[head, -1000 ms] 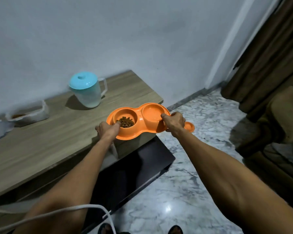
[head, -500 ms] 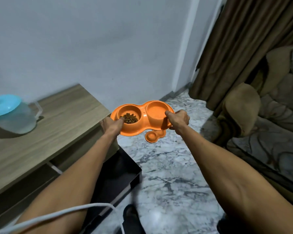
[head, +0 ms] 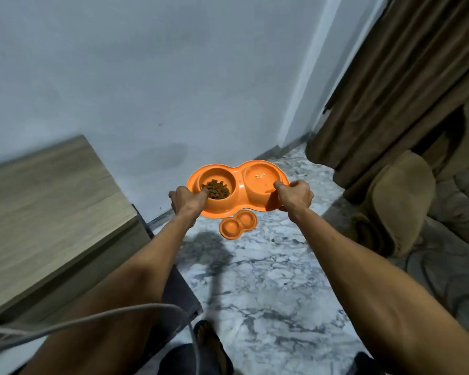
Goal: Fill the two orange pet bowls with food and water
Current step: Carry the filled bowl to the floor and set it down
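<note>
I hold an orange double pet bowl [head: 238, 185] in the air over the marble floor. My left hand [head: 187, 203] grips its left rim, thumb inside the cup that holds brown kibble [head: 215, 189]. My right hand [head: 294, 194] grips the right rim beside the cup with water [head: 260, 178]. A second, smaller-looking orange double bowl [head: 237, 225] lies on the floor right below, and both its cups look empty.
A wooden table [head: 46, 209] stands at the left, with a dark shelf edge [head: 179, 290] under it. Brown curtains [head: 390, 85] and a brown armchair [head: 406, 201] fill the right. Marble floor [head: 268, 288] stretches ahead. A grey cable [head: 92, 319] crosses my left arm.
I have turned right and moved off the table with the bowl held in both hands. The blue-lidded jug has left the view. The bowl on the floor now shows in full.
</note>
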Action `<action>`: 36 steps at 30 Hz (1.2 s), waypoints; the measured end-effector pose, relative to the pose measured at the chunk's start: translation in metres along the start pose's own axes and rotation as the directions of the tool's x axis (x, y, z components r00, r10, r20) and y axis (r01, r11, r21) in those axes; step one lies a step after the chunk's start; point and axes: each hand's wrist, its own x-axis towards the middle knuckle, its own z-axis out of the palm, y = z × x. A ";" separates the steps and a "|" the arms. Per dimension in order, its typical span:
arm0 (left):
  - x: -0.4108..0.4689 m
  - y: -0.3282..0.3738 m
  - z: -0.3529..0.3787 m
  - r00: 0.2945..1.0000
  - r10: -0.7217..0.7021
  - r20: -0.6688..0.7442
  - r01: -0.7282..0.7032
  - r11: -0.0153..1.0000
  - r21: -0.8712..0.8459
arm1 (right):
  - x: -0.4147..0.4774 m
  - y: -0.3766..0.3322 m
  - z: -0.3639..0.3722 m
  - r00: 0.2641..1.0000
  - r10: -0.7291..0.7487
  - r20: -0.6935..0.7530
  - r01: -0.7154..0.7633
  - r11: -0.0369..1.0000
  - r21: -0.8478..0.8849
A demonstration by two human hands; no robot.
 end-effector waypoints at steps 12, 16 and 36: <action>0.126 -0.023 0.080 0.982 -0.099 -0.162 0.109 0.993 0.051 | 0.144 0.019 0.135 0.981 -0.002 0.194 0.009 0.999 -0.037; 0.170 -0.072 0.122 0.959 -0.198 -0.202 0.210 0.977 0.039 | 0.191 0.059 0.197 0.961 -0.013 0.277 0.033 0.997 -0.067; 0.354 -0.487 0.366 0.756 -0.518 -0.400 0.538 0.840 -0.071 | 0.325 0.451 0.501 0.904 0.061 0.423 0.052 0.966 -0.252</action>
